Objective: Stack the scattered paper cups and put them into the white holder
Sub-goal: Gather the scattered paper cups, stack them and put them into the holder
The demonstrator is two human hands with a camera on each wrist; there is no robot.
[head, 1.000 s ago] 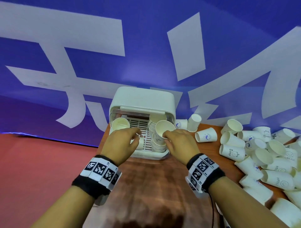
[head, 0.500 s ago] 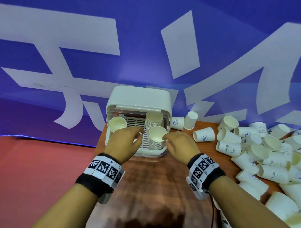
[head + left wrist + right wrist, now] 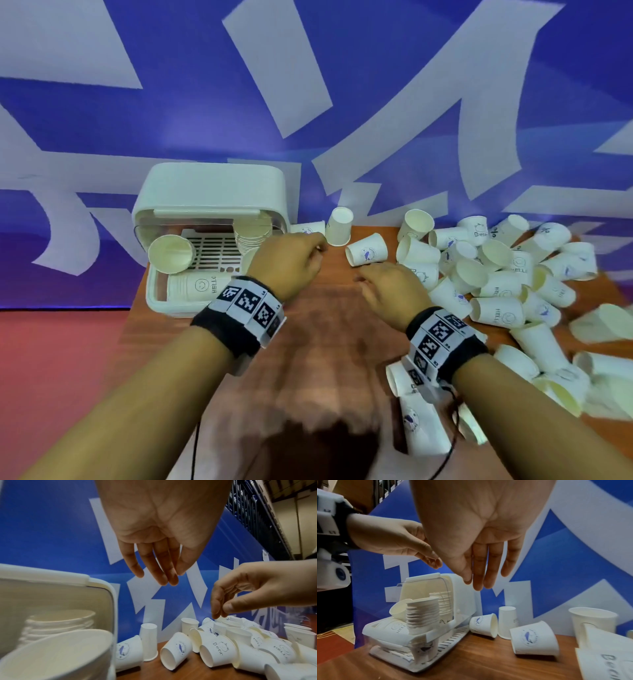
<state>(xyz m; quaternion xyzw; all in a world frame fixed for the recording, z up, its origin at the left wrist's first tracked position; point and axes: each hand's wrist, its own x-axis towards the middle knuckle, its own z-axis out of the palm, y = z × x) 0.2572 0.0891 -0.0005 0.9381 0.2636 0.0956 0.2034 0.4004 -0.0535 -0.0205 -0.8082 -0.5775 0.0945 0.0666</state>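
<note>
The white holder (image 3: 209, 188) stands open at the table's left back, its lid raised. Inside are an upright cup stack (image 3: 251, 233), a tilted cup (image 3: 169, 253) and a lying stack marked HELLO (image 3: 197, 284). In the right wrist view a tall stack (image 3: 423, 615) stands at the holder's (image 3: 458, 586) front. My left hand (image 3: 308, 250) hovers just right of the holder, fingers relaxed and empty (image 3: 159, 573). My right hand (image 3: 373, 277) hangs beside it, empty (image 3: 479, 581), just short of a lying whale-print cup (image 3: 366, 253).
Several loose paper cups (image 3: 496, 270) lie piled over the right half of the wooden table (image 3: 325, 342). One cup (image 3: 339, 226) stands upside down near the blue banner. More cups (image 3: 421, 425) lie under my right wrist. The table's left edge drops to red floor (image 3: 61, 359).
Both hands have left the holder and moved right, towards the loose cups. The right hand has let go of the cup stack, which now stands in the holder.
</note>
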